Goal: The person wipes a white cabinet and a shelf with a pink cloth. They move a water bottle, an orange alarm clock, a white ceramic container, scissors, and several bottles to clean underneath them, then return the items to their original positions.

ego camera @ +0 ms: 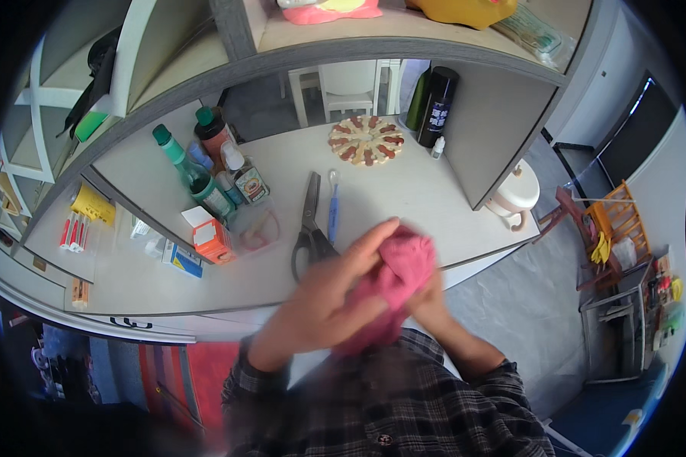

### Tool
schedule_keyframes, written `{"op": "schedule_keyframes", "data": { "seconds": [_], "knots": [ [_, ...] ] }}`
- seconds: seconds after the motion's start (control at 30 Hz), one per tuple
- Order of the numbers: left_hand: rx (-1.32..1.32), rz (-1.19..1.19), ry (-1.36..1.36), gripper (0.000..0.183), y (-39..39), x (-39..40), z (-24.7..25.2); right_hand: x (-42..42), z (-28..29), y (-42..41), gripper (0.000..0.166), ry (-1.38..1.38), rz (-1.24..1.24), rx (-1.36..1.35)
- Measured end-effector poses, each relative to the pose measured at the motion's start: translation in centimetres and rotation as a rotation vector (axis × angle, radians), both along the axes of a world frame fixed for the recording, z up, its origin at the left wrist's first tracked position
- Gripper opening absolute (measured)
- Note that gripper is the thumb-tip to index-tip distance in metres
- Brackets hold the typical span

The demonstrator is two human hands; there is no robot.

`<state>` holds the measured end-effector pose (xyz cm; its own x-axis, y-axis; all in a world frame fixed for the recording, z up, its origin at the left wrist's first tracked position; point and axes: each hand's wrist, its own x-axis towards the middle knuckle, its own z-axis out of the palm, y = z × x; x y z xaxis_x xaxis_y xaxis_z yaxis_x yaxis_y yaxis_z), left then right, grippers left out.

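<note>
A bunched pink cloth [407, 263] is between my two hands, above the front edge of the white counter [463, 228]. My left hand [337, 291] lies against the cloth's left side, thumb and fingers spread around it, somewhat blurred. Behind the cloth at its right, my right hand [429, 294] grips it, most of its fingers hidden. Just beyond my left hand lie scissors with black handles [308, 228] and a blue toothbrush [334, 211]. A round trivet of brown and cream pieces [366, 140] lies farther back.
Bottles stand at the left, among them a green glass bottle [206, 191], near an orange box [212, 241]. A black spray can [438, 107] stands by the right partition [503, 125]. A white lidded container [514, 191] sits at the right end. A shelf edge [377, 47] crosses above.
</note>
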<state>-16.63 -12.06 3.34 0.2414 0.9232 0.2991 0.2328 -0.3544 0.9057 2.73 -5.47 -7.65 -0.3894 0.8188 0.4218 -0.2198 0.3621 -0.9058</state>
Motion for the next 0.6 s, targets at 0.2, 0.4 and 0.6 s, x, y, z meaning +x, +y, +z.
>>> {"op": "schedule_keyframes", "data": {
  "seconds": [0.2,0.4,0.6],
  "knots": [
    [0.220,0.569,0.742,0.068,4.8,-2.1,-4.7,5.1,2.9,10.3,0.069,-0.651,-0.778,0.396],
    [0.034,0.582,1.062,0.073,7.7,-1.7,-8.2,2.0,-1.0,11.5,0.046,-1.085,-0.575,0.698],
    [0.007,0.550,1.041,0.078,8.3,-2.7,-7.4,-2.3,0.4,3.7,0.041,-0.783,-0.153,0.728]
  ]
}}
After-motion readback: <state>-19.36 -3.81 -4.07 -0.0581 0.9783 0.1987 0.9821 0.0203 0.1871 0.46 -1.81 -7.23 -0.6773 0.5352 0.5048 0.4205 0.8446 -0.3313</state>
